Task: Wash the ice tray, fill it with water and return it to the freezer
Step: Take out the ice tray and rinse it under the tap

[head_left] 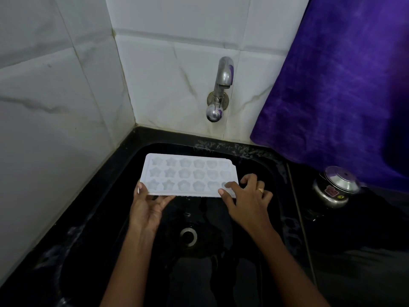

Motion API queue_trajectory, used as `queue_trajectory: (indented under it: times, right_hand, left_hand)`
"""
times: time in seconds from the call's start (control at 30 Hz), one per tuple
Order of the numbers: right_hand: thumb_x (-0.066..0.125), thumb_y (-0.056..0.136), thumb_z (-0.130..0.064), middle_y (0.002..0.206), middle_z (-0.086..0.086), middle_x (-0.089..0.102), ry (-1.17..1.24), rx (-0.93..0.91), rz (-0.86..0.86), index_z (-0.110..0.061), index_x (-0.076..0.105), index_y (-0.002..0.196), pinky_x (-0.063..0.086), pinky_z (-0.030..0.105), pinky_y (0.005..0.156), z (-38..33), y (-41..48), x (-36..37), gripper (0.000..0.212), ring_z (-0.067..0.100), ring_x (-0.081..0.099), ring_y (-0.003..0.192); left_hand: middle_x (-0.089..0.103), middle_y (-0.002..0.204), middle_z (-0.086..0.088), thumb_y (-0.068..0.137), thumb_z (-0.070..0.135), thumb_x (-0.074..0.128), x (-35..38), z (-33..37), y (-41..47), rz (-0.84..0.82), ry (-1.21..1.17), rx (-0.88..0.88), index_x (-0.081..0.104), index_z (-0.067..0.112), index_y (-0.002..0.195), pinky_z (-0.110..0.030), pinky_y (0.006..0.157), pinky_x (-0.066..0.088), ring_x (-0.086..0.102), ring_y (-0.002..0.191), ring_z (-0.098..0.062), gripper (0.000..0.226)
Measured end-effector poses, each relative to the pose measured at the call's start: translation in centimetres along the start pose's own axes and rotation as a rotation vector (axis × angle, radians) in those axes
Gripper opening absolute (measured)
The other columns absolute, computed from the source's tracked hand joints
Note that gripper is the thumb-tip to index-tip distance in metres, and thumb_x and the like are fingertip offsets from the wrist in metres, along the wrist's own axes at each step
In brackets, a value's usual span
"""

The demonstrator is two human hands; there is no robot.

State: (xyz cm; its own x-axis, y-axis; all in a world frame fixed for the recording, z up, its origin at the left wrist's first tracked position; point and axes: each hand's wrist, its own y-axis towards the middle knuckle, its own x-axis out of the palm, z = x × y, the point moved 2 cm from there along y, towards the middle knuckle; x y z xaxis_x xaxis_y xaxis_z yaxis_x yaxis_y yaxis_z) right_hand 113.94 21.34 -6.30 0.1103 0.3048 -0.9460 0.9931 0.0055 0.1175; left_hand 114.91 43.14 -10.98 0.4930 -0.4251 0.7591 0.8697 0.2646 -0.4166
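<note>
Our two bare forearms point(130, 267) reach up from the bottom edge over a black sink point(93, 258), whose round metal drain point(188, 235) lies between them. On the far left, a white tiled wall point(55, 96) with grey veins runs down to the sink's rim. Our left hand point(148, 206) grips the near left corner of the ice tray point(188, 173), with the thumb lying on top at the edge and the fingers curled underneath. We hold the white tray roughly level above the basin, cavities up: three rows of six moulds, star shapes to the left and rounder flower shapes to the right, with a small notch at the far right corner. Above and behind it, a steel tap point(222, 85) juts from the wall. Our right hand point(250, 196), wearing a gold ring point(261, 190), pinches the near right corner: the thumb lies against the near edge, the forefinger presses into the last mould, and the other fingers curl just beside the tray's right side. Further right, a lidded steel pot point(336, 187) stands on the black counter point(354, 251), and a purple cloth point(343, 85) hangs above it.
</note>
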Motion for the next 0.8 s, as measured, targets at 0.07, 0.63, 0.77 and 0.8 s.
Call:
queue_trajectory:
  times: [0.07,0.63,0.77,0.8]
  right_hand:
    - [0.037,0.092,-0.054,0.126,0.001,0.031,-0.007,0.001,-0.003,-0.036,0.053,0.122,0.02,0.039,0.097,-0.07,0.03,0.06,0.038,0.019,0.029,0.116]
    - [0.038,0.092,-0.053,0.121,0.002,0.04,-0.073,-0.021,0.043,-0.033,0.053,0.122,0.025,0.039,0.09,0.17,0.05,0.51,0.039,0.022,0.038,0.11]
    - [0.021,0.092,-0.06,0.124,0.002,0.036,-0.103,0.0,0.008,-0.032,0.05,0.124,0.025,0.039,0.093,0.18,0.33,0.81,0.052,0.021,0.035,0.113]
    - [0.013,0.088,-0.063,0.124,0.002,0.036,-0.099,-0.002,0.014,-0.033,0.05,0.124,0.025,0.039,0.093,0.1,0.24,0.85,0.06,0.021,0.036,0.113]
  left_hand:
    - [0.059,0.112,-0.013,0.098,0.029,0.039,0.02,-0.08,-0.05,0.0,-0.006,-0.005,0.052,0.019,0.108,-0.062,0.071,0.049,0.059,0.099,-0.039,0.019]
    - [0.059,0.112,-0.012,0.099,0.028,0.039,0.43,0.12,-0.1,0.017,-0.027,-0.003,0.047,0.016,0.12,-0.058,0.063,0.053,0.059,0.097,-0.039,0.026]
    - [0.058,0.113,-0.012,0.098,0.03,0.039,0.55,0.09,-0.18,0.022,0.002,-0.006,0.049,0.018,0.116,-0.057,0.061,0.055,0.06,0.096,-0.038,0.023]
    - [0.058,0.113,-0.012,0.098,0.03,0.039,0.63,0.08,-0.23,0.018,0.008,-0.002,0.05,0.018,0.114,-0.056,0.06,0.055,0.06,0.095,-0.037,0.023]
